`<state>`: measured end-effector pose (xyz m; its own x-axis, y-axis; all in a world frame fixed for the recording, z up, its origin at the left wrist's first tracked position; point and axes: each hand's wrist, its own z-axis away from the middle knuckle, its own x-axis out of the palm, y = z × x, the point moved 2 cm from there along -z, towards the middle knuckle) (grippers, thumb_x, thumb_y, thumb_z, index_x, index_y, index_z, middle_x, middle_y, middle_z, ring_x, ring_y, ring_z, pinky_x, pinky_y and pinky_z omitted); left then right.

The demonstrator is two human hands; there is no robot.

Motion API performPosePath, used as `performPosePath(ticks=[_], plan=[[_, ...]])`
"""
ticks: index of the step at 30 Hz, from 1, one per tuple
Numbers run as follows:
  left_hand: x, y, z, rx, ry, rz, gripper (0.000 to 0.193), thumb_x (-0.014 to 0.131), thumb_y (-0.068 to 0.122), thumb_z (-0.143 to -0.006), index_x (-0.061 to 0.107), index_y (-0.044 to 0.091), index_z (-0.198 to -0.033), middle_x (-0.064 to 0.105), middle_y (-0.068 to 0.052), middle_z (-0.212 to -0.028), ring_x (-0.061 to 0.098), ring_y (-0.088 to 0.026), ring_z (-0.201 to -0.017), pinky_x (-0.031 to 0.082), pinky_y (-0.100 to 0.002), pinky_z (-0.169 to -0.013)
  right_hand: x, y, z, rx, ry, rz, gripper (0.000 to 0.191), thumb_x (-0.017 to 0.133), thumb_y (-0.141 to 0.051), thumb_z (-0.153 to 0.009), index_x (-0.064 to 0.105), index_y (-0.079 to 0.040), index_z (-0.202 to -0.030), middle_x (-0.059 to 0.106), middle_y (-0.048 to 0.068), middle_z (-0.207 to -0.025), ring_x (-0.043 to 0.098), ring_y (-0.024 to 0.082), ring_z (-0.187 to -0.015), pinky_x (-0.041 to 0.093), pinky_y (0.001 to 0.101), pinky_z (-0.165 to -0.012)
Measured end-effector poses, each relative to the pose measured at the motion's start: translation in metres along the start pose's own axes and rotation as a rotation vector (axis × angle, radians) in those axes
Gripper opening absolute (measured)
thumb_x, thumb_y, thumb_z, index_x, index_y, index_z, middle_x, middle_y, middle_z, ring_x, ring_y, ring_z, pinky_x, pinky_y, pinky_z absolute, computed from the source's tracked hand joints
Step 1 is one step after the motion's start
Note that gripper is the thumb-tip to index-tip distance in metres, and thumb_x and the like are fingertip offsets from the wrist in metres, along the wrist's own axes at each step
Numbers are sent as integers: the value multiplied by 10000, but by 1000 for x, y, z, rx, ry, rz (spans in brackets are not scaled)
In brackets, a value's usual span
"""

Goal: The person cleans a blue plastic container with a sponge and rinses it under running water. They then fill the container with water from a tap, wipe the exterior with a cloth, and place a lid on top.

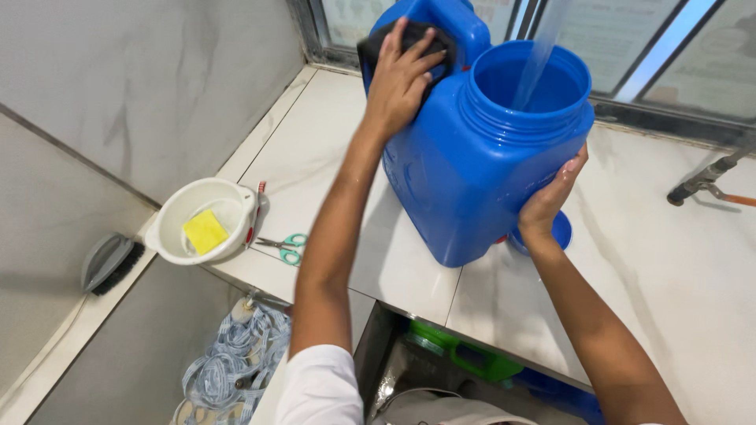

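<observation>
Fingers (411, 49) of the left hand (400, 83) are spread flat, pressing one dark scrubbing pad (402, 43) against the upper shoulder of one large blue plastic jug with a wide open mouth (465, 157). Right hand (550, 203) cups the jug's lower right side, fingers together and curled against the wall, bracing it rather than closing round anything.

The jug stands tilted on the white marble-look tiled worktop (677, 267), near the back corner by the window frame (630, 110). One thin stream of water (539, 55) falls into its mouth. One blue round lid (561, 233) lies on the worktop just behind the right hand, touching or nearly touching the jug base; can't tell which.

Left of the jug, well apart:
- one white plastic bowl with a spout (203, 220), at the worktop's edge
- one yellow sponge (205, 231) inside it
- one red-and-white toothbrush (253, 216) leaning on the bowl rim
- one pair of scissors with teal handles (285, 245), flat on the worktop just beside the bowl

One grey hand brush with black bristles (110, 264) lies on the lower ledge at far left. One dark metal tap with an orange hose end (709, 182) sits on the right. Below the worktop edge: one green plastic container (461, 352) and one bundle of blue-patterned cloth (232, 366).
</observation>
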<state>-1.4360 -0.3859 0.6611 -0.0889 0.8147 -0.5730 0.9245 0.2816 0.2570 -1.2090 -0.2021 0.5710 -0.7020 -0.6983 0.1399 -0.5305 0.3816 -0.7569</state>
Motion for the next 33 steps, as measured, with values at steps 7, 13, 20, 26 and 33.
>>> performPosePath(ticks=[7, 13, 20, 26, 33], plan=[[4, 20, -71, 35, -618, -87, 371, 491, 322, -1039, 734, 96, -1205, 667, -93, -1379, 570, -277, -1347, 425, -420, -1183, -5, 8, 1, -21, 3, 18, 786, 231, -645, -1119, 282, -27, -1600, 404, 197, -1595, 382, 304, -1519, 290, 439, -1299], [25, -25, 21, -11, 76, 101, 451, 403, 341, -1081, 637, 132, -1405, 521, -102, -1576, 380, -317, -1557, 246, -443, -1281, -5, 11, 3, -25, 6, -20, 820, 247, -680, -1103, 274, -33, -1608, 393, 185, -1610, 377, 298, -1531, 304, 446, -1306], [146, -46, 206, -1011, 447, 953, 776, 119, 584, -1097, 149, 31, -1640, 289, -226, -1664, 317, -353, -1527, 255, -419, -1257, -4, 4, 5, 7, 8, -14, 827, 257, -684, -1111, 256, -43, -1633, 373, 187, -1643, 358, 304, -1558, 289, 453, -1331], [129, 42, 215, -885, 378, 663, 645, 101, 396, -1058, 20, 67, -1607, -51, -157, -1714, -11, -315, -1578, 83, -415, -1275, -2, -1, 4, -10, -8, -7, 804, 243, -655, -1122, 239, -40, -1640, 358, 184, -1653, 348, 297, -1562, 276, 444, -1327], [59, -129, -12, -421, 389, 281, 548, 378, 367, -1078, 545, -20, -1427, 540, -227, -1513, 545, -356, -1383, 437, -411, -1184, -3, 1, 3, -36, -12, -33, 744, 237, -598, -1146, 243, -33, -1629, 374, 177, -1632, 365, 276, -1535, 290, 426, -1315]])
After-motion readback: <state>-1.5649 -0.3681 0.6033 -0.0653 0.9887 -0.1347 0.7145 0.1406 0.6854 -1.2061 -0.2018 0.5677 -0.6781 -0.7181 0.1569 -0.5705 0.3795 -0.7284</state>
